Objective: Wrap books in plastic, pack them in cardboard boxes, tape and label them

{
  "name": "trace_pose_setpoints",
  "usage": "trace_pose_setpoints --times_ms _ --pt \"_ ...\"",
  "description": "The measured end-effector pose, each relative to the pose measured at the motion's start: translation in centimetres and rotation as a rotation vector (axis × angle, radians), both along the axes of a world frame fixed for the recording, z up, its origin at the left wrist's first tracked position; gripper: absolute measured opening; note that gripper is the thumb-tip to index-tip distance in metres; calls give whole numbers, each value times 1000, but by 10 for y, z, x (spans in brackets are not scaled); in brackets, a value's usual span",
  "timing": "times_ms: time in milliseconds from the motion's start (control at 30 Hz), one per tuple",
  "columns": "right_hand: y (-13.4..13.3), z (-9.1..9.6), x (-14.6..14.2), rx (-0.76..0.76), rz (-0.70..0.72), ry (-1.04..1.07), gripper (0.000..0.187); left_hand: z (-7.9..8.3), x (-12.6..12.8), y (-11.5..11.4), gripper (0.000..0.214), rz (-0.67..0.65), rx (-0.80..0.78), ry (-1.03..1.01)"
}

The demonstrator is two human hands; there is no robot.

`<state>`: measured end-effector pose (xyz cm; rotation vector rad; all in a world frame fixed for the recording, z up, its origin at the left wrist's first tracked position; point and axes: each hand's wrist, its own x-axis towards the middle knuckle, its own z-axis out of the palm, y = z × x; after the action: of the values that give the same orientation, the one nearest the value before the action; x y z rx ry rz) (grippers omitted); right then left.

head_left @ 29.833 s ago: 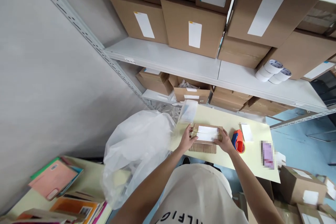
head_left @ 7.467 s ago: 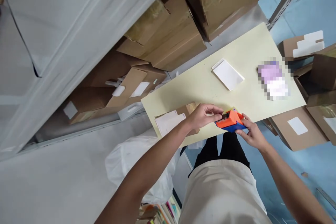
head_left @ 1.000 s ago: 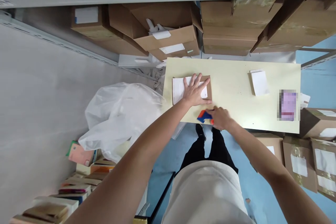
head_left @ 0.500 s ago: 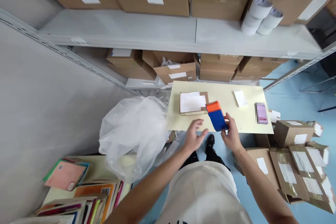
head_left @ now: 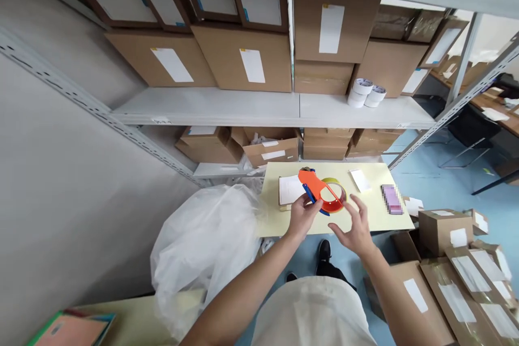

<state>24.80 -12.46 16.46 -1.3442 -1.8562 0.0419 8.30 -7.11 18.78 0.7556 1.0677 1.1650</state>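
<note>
An orange and blue tape dispenser (head_left: 311, 181) with a roll of yellowish tape (head_left: 344, 188) on it is held over the table. My left hand (head_left: 303, 217) is closed on its blue edge. Just to the right, my right hand (head_left: 354, 226) is open with fingers spread, its fingertips close to the roll; I cannot tell whether they touch it. Behind the dispenser and partly hidden by it, a small box with white paper (head_left: 290, 190) on top lies on the pale yellow table (head_left: 270, 223).
A white slip (head_left: 360, 180) and a phone (head_left: 391, 199) lie on the table's right side. A big translucent plastic bag (head_left: 206, 248) stands at the left. Taped cartons (head_left: 444, 224) are piled on the right. A grey shelf (head_left: 259, 111) with boxes and white tape rolls (head_left: 362, 91) rises behind.
The tape dispenser has passed from my right hand to my left and turned, so its tape roll shows. My right hand has opened. The view has tilted up, showing more of the shelves.
</note>
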Motion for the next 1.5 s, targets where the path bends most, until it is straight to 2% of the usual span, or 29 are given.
trace_pose_setpoints --times_ms 67,167,233,300,400,467,633,767,900,967,1033,1100,1167,1233,1300,1400,1467,1500 --pt "17 11 17 -37 19 20 77 4 0 20 58 -16 14 33" --pt "55 21 39 -73 106 51 62 14 7 57 57 -44 62 111" --pt "86 26 50 -62 91 94 53 24 18 85 51 -55 126 190" --pt "121 32 59 -44 29 141 51 33 33 117 50 -55 217 250" --pt "183 46 72 -56 -42 164 57 47 58 173 51 -74 371 316" --pt "227 57 80 -85 -72 146 58 55 73 215 47 -48 448 436" --pt "324 72 90 -190 -173 53 52 62 96 309 36 62 510 789" --pt "367 70 90 -255 -209 13 47 59 103 353 39 86 517 891" --pt "387 75 90 -316 -214 45 44 63 110 375 41 97 481 969" --pt "386 78 92 -345 -213 46 48 66 112 374 43 79 476 982" --pt "376 75 93 -324 -210 38 53 66 108 361 46 80 504 964" --pt "354 59 92 -262 -152 30 53 57 93 335 48 97 606 950" --pt "319 27 89 -241 18 27 48 37 64 294 50 94 780 983" --pt "275 -19 84 -346 262 29 45 3 22 242 54 77 903 1062" --pt "229 -70 78 -447 318 28 49 -42 -25 185 59 113 827 1135" --pt "173 -139 67 -699 279 81 53 -120 -86 108 70 280 435 1096" --pt "150 -171 56 -815 272 82 61 -164 -110 73 73 328 105 939" --pt "143 -181 48 -851 260 78 67 -181 -116 62 76 296 -19 848"
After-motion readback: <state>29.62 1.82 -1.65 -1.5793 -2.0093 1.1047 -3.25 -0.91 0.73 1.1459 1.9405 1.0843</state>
